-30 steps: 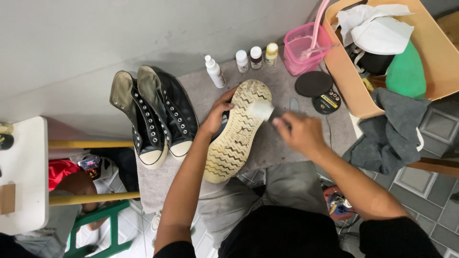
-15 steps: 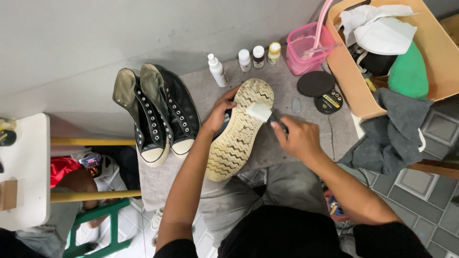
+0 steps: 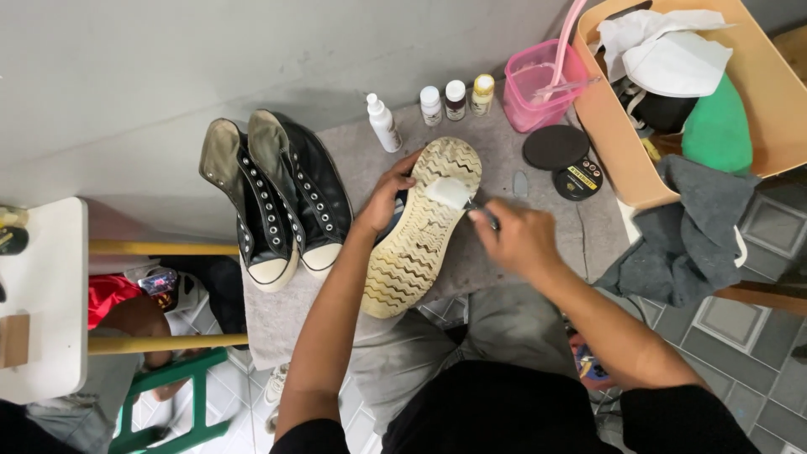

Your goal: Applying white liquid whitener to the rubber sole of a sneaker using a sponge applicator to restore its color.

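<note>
A sneaker (image 3: 416,235) lies sole-up on a grey mat (image 3: 521,244), its pale tread facing me. My left hand (image 3: 385,195) grips the shoe's side near the heel end and steadies it. My right hand (image 3: 519,240) holds a small brush (image 3: 454,193) whose white, foamy head rests on the sole near the far end. A pair of black high-top sneakers (image 3: 282,202) stands just left of the shoe, toes toward me.
A white spray bottle (image 3: 383,124) and three small bottles (image 3: 456,98) line the mat's far edge. A pink tub (image 3: 538,84), a black round tin and lid (image 3: 567,160), a tan box (image 3: 622,160) of cloths, a grey rag (image 3: 689,235).
My right hand has shifted slightly with the brush across the far end of the sole. My left hand keeps its grip on the shoe.
</note>
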